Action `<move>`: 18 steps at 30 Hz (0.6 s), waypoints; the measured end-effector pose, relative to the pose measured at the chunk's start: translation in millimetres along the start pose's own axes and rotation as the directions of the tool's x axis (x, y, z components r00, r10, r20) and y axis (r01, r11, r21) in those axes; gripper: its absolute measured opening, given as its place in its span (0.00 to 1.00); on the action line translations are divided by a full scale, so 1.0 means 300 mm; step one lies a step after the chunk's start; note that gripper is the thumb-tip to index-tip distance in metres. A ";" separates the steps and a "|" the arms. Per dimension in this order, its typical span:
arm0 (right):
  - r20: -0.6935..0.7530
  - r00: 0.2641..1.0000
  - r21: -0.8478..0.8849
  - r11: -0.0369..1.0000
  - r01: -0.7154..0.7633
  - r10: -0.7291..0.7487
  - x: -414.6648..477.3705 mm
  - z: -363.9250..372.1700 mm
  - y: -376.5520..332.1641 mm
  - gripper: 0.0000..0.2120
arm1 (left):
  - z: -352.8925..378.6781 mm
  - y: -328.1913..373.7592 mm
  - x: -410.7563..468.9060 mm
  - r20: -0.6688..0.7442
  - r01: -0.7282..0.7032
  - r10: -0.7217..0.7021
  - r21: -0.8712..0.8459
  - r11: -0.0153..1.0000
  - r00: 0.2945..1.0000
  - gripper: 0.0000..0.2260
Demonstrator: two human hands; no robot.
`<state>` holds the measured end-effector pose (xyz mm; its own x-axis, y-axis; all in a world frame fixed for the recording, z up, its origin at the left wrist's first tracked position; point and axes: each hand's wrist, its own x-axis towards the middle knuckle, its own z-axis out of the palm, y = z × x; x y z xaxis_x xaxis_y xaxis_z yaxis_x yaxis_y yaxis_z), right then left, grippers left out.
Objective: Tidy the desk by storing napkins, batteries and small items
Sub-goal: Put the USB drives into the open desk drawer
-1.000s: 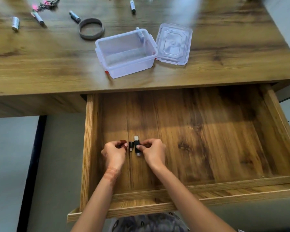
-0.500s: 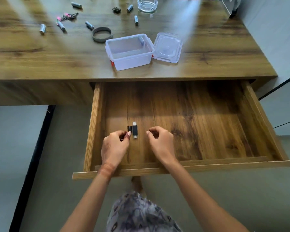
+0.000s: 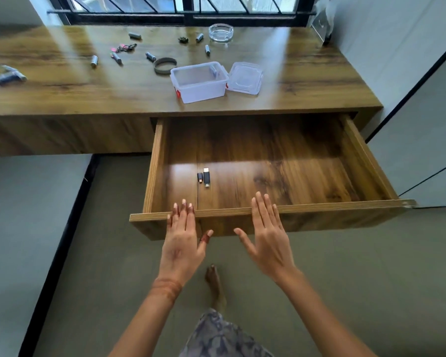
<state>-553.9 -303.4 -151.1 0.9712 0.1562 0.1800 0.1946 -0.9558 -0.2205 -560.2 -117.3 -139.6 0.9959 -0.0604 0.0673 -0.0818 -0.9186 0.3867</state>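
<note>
Nearest the camera, the left hand (image 3: 182,242) and right hand (image 3: 267,237) are both flat, fingers straight and close together, thumbs spread, holding nothing. Their fingertips lie over the front edge of the open drawer (image 3: 319,207), the left toward its left corner, the right nearer the middle.

On the drawer floor, toward the front left, lie two small black sticks just beside each other: a short adapter (image 3: 199,177) and, to its right, a longer USB stick (image 3: 206,176). Both have their long axis running front to back; the USB stick's metal plug points at the drawer front.

On the desk (image 3: 307,94), near its front edge, stands a clear plastic box (image 3: 198,82), open, with its lid (image 3: 245,78) lying flat at its right side. Behind it lie a dark ring (image 3: 164,65) and scattered batteries (image 3: 94,61), pointing various ways. A glass ashtray (image 3: 220,33) sits by the back edge.
</note>
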 end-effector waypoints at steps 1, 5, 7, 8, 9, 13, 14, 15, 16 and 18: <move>0.038 0.999 -0.038 0.999 0.012 -0.011 -0.016 0.004 0.010 0.36 | 0.008 -0.012 -0.007 0.015 -0.025 0.024 0.054 0.998 1.000 0.35; 0.113 0.993 -0.123 0.991 0.045 -0.031 -0.033 0.017 0.037 0.40 | 0.034 -0.043 -0.010 0.061 -0.061 0.050 0.198 0.978 0.997 0.44; 0.127 0.991 -0.138 0.989 0.045 -0.028 -0.029 0.020 0.035 0.43 | 0.034 -0.047 -0.005 0.058 -0.055 0.045 0.186 0.981 0.997 0.46; 0.134 0.991 -0.140 0.989 0.044 -0.025 -0.024 0.022 0.034 0.44 | 0.033 -0.046 0.001 0.055 -0.062 0.054 0.170 0.983 0.997 0.46; 0.138 0.990 -0.142 0.989 0.043 -0.023 -0.015 0.024 0.033 0.45 | 0.036 -0.047 0.009 0.065 -0.073 0.064 0.153 0.985 0.996 0.46; 0.144 0.989 -0.147 0.989 0.034 -0.012 0.045 0.030 0.039 0.48 | 0.031 -0.055 0.073 0.089 -0.075 0.060 0.175 0.982 0.994 0.48; 0.147 0.989 -0.150 0.988 0.035 -0.012 0.067 0.032 0.041 0.48 | 0.033 -0.061 0.096 0.087 -0.075 0.059 0.189 0.979 0.994 0.49; 0.151 0.988 -0.154 0.987 0.036 -0.013 0.085 0.034 0.045 0.48 | 0.039 -0.069 0.116 0.083 -0.078 0.062 0.206 0.975 0.995 0.50; 0.156 0.988 -0.158 0.987 0.038 -0.013 0.111 0.038 0.050 0.49 | 0.046 -0.077 0.142 0.079 -0.085 0.070 0.215 0.973 0.994 0.50; 0.159 0.987 -0.166 0.985 0.038 -0.012 0.164 0.046 0.060 0.49 | 0.051 -0.087 0.195 0.069 -0.098 0.084 0.220 0.971 0.994 0.51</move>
<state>-500.7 -309.4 -159.6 0.9784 0.2049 0.0283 0.2061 -0.9772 -0.0509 -499.3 -102.9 -159.9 0.9857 -0.1644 0.0361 -0.1682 -0.9715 0.1669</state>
